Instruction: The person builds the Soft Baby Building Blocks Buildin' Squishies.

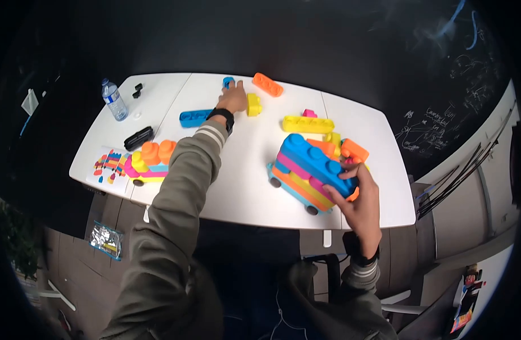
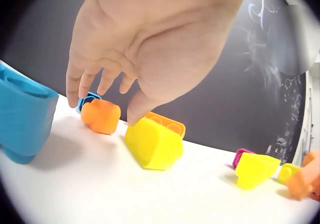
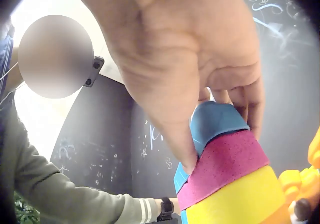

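My left hand (image 1: 232,98) reaches to the table's far edge, its fingers extended downward beside a small blue block (image 1: 228,81). In the left wrist view an orange block (image 2: 101,117) lies just below these fingers, and a yellow block (image 2: 154,145) is close to the thumb; contact is unclear. My right hand (image 1: 362,199) grips the right end of a wheeled stack, with a long blue block (image 1: 312,158) on top. In the right wrist view, thumb and fingers straddle the blue top (image 3: 218,124), above a magenta layer (image 3: 225,166) and a yellow one (image 3: 237,200).
A second wheeled block vehicle (image 1: 152,163) stands at left beside a picture sheet (image 1: 109,163), a black case (image 1: 138,138) and a bottle (image 1: 114,101). Blue (image 1: 194,118), orange (image 1: 268,85) and yellow (image 1: 307,124) long blocks lie around; more blocks are right of the stack.
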`<state>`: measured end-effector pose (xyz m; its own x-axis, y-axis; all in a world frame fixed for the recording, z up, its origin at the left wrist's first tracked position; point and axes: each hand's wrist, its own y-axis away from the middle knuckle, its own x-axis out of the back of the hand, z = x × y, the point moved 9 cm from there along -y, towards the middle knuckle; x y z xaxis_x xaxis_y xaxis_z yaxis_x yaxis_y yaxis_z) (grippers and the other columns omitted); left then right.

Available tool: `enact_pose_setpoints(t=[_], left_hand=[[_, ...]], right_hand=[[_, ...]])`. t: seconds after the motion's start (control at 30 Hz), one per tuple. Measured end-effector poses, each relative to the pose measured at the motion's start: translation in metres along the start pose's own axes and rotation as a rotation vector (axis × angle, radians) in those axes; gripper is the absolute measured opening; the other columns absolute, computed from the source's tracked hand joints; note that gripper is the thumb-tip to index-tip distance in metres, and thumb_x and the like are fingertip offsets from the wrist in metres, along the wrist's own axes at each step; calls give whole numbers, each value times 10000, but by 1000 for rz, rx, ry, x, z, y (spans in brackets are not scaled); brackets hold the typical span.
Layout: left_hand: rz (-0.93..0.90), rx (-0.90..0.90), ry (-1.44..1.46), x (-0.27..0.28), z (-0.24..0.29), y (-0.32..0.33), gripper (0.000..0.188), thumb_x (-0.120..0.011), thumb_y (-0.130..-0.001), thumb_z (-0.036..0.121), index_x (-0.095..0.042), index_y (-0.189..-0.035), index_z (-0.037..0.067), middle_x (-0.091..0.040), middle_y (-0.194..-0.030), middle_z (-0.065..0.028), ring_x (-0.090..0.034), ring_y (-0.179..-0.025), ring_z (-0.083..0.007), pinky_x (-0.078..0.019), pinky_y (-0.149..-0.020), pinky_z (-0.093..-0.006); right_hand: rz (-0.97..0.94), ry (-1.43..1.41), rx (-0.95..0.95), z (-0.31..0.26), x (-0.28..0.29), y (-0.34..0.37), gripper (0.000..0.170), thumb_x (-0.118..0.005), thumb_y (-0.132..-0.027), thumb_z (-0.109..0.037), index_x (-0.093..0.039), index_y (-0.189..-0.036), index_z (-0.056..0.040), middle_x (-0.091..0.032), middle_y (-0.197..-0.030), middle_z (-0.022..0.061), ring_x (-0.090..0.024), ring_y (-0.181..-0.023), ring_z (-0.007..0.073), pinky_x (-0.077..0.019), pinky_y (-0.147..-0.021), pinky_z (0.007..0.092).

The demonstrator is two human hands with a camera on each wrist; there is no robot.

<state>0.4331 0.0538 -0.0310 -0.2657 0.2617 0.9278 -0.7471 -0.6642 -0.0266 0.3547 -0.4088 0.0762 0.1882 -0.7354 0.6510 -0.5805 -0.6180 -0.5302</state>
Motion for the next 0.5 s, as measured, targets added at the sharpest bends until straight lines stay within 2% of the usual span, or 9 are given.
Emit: enact_pose_setpoints(t=[0.03,0.1,0.13,0.2,0.23,0.3,0.4,0.43,0.5], left_hand=[[-38,0,3,-7,-4,-10,672,-623,-1132,153,-409,-1769,138,-370,-1828,-205,-466,-1634,-493,-519,-1277,-577],[-81,4,-115,-22,-10,-27,633,-619,-1135,159,-437,-1741,131,-371,-1802,-217,-547,-1566,-482,-573,-1218,-561],[-75,1,-119,-21,-9,-26,633,-619,-1135,159,-437,-1741,131,-371,-1802,-217,-547,-1566,-482,-573,-1218,-561],[44,-37,-121,-12,-6,-19,676,-773,-1081,206,-446,-1649,40,-359,-1734,-337,-641,-1455,-520,-602,-1165,-599],[44,-39,-123,-16,-11,-24,676,-773,-1081,206,-446,-1649,40,-359,-1734,-337,-641,-1455,-520,-602,-1165,-599],[111,-9,-22,-26,-24,-35,585,-713,-1060,105,-488,-1593,13,-384,-1685,-275,-653,-1406,-494,-616,-1126,-545],[234,-42,-33,-8,-15,-29,652,-753,-1029,96,-449,-1589,-42,-407,-1643,-306,-652,-1378,-524,-615,-1110,-550],[225,-48,-41,1,-8,-18,652,-753,-1029,96,-449,-1589,-42,-407,-1643,-306,-652,-1378,-524,-615,-1110,-550],[305,-317,209,50,32,30,640,-744,-1045,118,-464,-1576,-105,-444,-1601,-335,-643,-1376,-549,-597,-1133,-536]], right_hand=[[12,1,8,0,1,1,475,-1004,-903,-123,-613,-1150,-16,-791,-1192,204,-796,-1038,356,-626,-851,405],[-2,-27,-21,4,-1,2,474,-1001,-912,-132,-612,-1155,-15,-786,-1199,203,-789,-1018,349,-622,-837,396],[-5,-35,-16,5,-2,2,475,-1002,-916,-138,-611,-1158,-18,-772,-1176,195,-781,-996,340,-619,-826,392],[-7,-42,-14,6,-1,2,471,-1002,-917,-139,-612,-1154,-19,-765,-1160,190,-779,-993,336,-618,-824,393],[-13,-49,-14,6,-2,1,468,-1002,-919,-140,-614,-1151,-20,-757,-1145,185,-777,-990,333,-617,-821,395],[-14,-54,-8,7,-3,1,462,-1000,-920,-139,-617,-1150,-22,-751,-1135,180,-777,-996,330,-617,-826,392],[-13,-86,-16,10,-5,0,448,-998,-923,-135,-625,-1148,-28,-748,-1134,174,-777,-1019,325,-616,-844,388],[-14,-113,-25,12,-6,0,441,-997,-923,-130,-631,-1147,-32,-752,-1142,173,-779,-1035,323,-616,-858,386],[-9,-126,-24,12,-7,-3,438,-997,-919,-124,-634,-1148,-35,-752,-1149,169,-779,-1049,319,-615,-878,384]])
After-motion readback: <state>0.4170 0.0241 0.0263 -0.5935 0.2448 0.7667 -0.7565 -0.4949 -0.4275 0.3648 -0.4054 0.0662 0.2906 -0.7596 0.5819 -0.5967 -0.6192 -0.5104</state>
